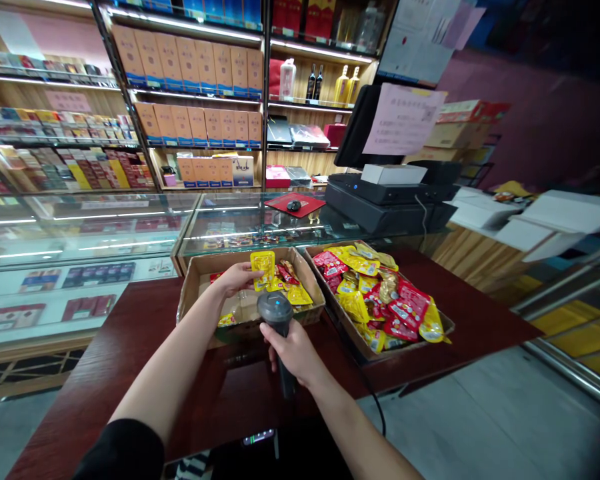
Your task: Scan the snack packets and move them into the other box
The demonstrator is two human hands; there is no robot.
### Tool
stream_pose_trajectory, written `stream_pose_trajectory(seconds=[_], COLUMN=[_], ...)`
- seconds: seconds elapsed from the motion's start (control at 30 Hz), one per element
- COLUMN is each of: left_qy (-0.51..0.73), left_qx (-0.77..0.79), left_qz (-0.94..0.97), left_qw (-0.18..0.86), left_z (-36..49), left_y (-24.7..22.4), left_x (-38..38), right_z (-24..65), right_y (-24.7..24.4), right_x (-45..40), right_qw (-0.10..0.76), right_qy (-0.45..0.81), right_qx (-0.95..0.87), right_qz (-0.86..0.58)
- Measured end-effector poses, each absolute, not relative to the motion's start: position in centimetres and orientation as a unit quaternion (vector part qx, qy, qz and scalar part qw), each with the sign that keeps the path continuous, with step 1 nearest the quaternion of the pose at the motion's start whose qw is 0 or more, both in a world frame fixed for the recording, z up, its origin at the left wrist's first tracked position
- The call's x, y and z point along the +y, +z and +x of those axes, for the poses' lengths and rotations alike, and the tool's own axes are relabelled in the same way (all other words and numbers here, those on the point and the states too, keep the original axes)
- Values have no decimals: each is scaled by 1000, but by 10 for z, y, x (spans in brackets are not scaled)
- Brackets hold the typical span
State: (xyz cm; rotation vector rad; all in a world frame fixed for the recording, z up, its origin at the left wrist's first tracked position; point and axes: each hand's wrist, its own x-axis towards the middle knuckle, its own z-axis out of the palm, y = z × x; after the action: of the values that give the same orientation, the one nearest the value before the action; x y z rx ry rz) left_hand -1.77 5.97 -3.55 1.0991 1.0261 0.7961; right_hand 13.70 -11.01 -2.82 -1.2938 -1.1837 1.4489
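Note:
Between the fingers of my left hand is a yellow snack packet, held up over the left cardboard box. My right hand is wrapped round the handle of a black barcode scanner, whose head shows a small blue light. The scanner stands in front of that box, its head just below the packet. A few more yellow and red packets lie inside the left box. Beside it, the right cardboard box is heaped with red and yellow snack packets.
Both boxes rest on a dark red wooden counter. Behind them, a glass display case carries a mouse on a red mat. A monitor and black till equipment stand back right. A cable hangs at the counter's front edge.

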Motion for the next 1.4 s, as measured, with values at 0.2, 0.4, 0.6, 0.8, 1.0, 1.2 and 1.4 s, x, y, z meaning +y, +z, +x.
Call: stream_pose_trajectory(seconds=[0.2,0.4,0.6,0.8,1.0,1.2,1.4], left_qy=[346,347,344,341,344,339,303], left_qx=[454,447,455,449,411,428,374], left_qz=[486,487,489,489,546,509,477], left_qw=[662,666,660,666,644,666,736], left_z=[-18,-20,-20,-21,-20,-19,10], left_y=[-34,-40,-39,-44,-42,-34,-4], left_x=[58,62,61,65,61,55,41], right_z=[137,138,137,138,140,148,197], right_y=[-22,-23,-21,-25,-27,-22,4], right_x=[-112,-112,-112,-111,-111,-108,-82], right_qw=[420,419,416,422,424,460,602], right_qy=[574,575,572,573,574,580,481], right_qx=[-474,-480,-487,-487,-491,-465,-420], right_qz=[-519,-514,-513,-507,-499,-486,-480])
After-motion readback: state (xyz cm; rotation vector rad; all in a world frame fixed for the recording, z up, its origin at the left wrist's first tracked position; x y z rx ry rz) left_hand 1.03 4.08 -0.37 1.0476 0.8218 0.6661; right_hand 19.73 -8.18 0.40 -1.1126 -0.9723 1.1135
